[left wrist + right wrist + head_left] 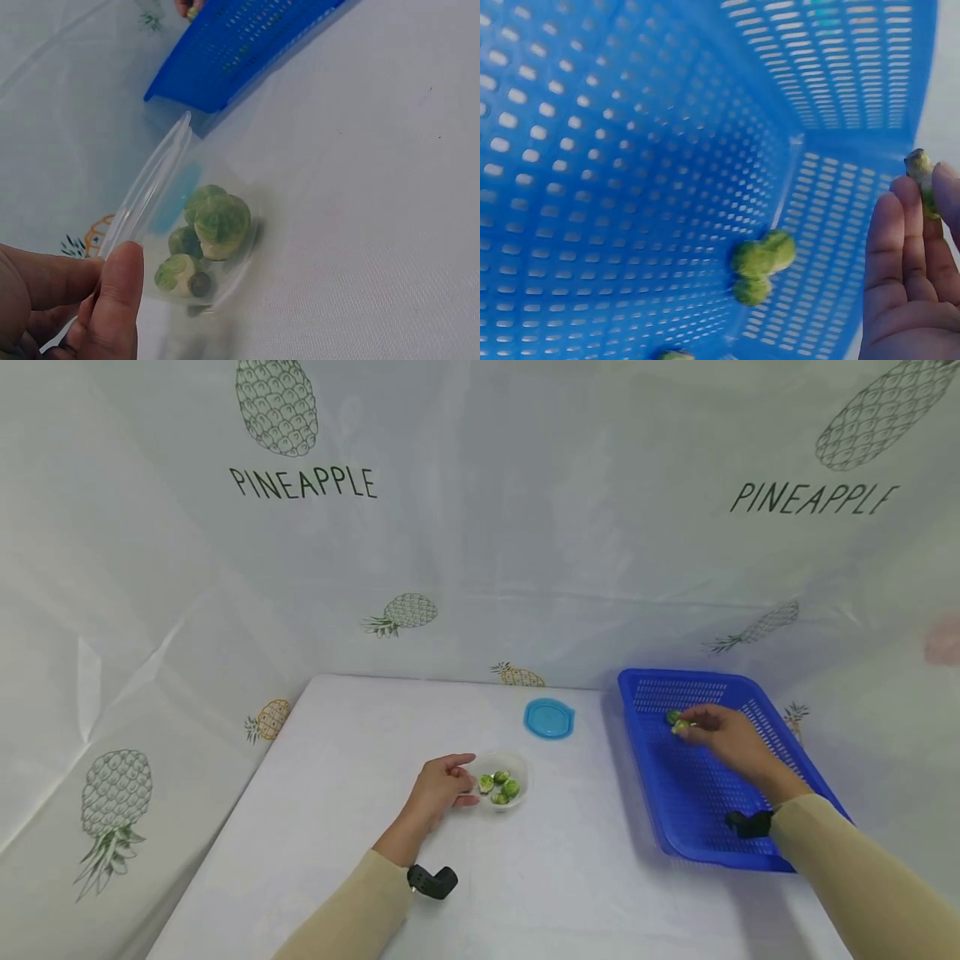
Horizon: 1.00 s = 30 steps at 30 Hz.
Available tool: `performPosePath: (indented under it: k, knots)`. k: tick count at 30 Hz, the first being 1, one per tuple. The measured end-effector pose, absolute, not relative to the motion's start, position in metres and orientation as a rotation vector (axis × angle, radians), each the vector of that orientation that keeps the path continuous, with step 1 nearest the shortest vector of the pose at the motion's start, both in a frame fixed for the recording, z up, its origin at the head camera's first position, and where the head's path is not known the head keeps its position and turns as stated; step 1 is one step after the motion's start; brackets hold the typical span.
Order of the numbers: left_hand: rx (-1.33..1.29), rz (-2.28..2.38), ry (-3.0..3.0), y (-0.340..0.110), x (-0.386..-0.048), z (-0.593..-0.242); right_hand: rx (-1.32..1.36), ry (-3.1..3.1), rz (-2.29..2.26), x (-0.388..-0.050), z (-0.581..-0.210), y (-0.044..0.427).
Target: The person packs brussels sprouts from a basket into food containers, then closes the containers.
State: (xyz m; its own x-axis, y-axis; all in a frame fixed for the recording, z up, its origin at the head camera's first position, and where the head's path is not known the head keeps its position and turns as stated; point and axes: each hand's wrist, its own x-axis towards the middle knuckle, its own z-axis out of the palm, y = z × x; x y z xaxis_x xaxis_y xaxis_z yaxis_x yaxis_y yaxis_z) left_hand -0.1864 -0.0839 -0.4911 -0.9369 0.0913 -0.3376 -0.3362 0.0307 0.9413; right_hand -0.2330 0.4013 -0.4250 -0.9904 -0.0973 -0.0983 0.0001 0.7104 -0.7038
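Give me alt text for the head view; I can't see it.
A person's right hand holds a Brussels sprout over a blue basket at right, while the left hand grips a clear bowl holding four sprouts. A blue lid lies beyond the bowl on the white table.

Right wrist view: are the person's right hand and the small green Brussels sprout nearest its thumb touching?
Touching. The right wrist view shows the right hand pinching the small green Brussels sprout between thumb and fingers, its stem end exposed.
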Motion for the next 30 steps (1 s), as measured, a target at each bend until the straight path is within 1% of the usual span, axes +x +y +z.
performPosePath:
  k: [16, 24, 30]
  knots:
    - [-0.216, 2.001, 2.01, -0.084, -0.187, -0.492, -0.134, 2.959, -1.141, -0.217, -0.388, 0.382]
    - [-0.23, 1.991, 2.013, -0.084, -0.187, -0.493, -0.219, 2.949, -1.246, -0.215, -0.381, 0.364]
    - [-0.223, 1.981, 2.025, -0.083, -0.187, -0.491, -0.228, 2.932, -1.304, -0.213, -0.377, 0.352]
